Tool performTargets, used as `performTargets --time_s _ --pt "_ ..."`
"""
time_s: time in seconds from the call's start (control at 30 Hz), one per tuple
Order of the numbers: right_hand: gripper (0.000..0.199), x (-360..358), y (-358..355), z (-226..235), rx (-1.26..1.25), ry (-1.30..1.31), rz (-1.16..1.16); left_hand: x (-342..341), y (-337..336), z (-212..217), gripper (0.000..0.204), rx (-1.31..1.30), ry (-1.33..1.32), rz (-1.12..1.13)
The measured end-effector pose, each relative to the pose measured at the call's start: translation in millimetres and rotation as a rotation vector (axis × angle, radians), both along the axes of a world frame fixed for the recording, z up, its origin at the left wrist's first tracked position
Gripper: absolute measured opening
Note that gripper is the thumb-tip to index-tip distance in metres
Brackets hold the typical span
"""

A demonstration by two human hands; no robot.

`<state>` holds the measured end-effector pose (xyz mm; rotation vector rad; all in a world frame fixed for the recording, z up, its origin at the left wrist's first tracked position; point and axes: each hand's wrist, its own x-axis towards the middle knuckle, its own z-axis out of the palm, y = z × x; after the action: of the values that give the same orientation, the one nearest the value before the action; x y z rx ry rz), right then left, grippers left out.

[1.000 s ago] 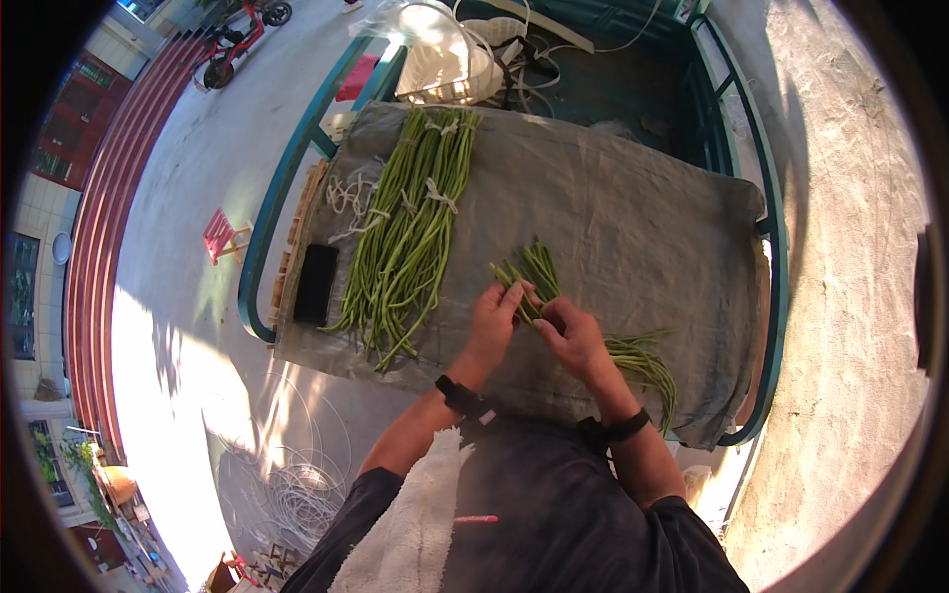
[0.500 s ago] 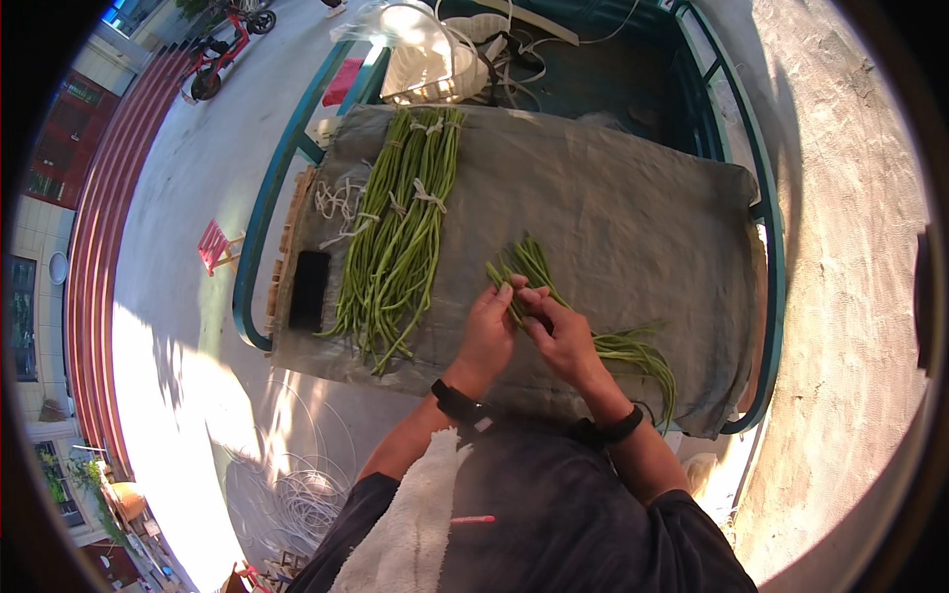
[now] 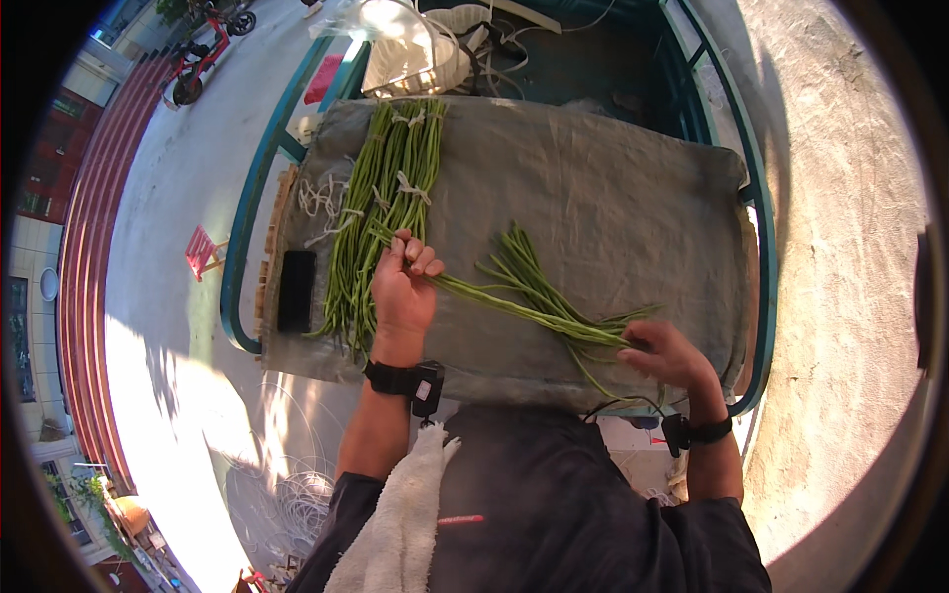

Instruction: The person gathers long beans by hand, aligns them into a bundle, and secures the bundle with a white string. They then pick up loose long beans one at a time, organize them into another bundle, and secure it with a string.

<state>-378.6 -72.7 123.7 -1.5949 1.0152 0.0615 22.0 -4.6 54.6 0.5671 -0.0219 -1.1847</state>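
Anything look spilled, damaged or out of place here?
Nothing looks plainly spilled or damaged. Two untidy spots: white string lies tangled on the cloth left of the tied beans, and pale strands sprawl in loose coils on the ground. Both look messy against those aligned beans.

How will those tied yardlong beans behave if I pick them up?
The tied yardlong beans would likely droop at their lower ends, which splay and curve. Nearer the top they should hold together, bound by white ties. Being slender, they might snap if bent sharply.
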Motion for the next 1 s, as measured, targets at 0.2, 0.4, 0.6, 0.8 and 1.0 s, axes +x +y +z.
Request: performTargets --time_s 0.2,0.4,0.6,0.8,1.0 --pt "0.033 -34 10 21 0.121 0.045 0.322 -13 17 -19 0.018 0.001 0.199 -0.247" --pt "0.024 11 -1 -23 -0.306 0.155 0.035 -18 31 -26 0.017 0.134 0.125 -0.095" --pt "0.018 96 7 -82 -0.592 0.038 -0.041 -8 30 32 0.017 -0.092 0.131 -0.182" --pt "0.022 132 12 -107 -0.786 0.097 -0.102 -14 33 13 0.017 -0.008 0.134 -0.167" --pt "0.017 133 5 -90 -0.706 -0.003 -0.166 -37 23 2 0.016 0.242 0.034 -0.118"
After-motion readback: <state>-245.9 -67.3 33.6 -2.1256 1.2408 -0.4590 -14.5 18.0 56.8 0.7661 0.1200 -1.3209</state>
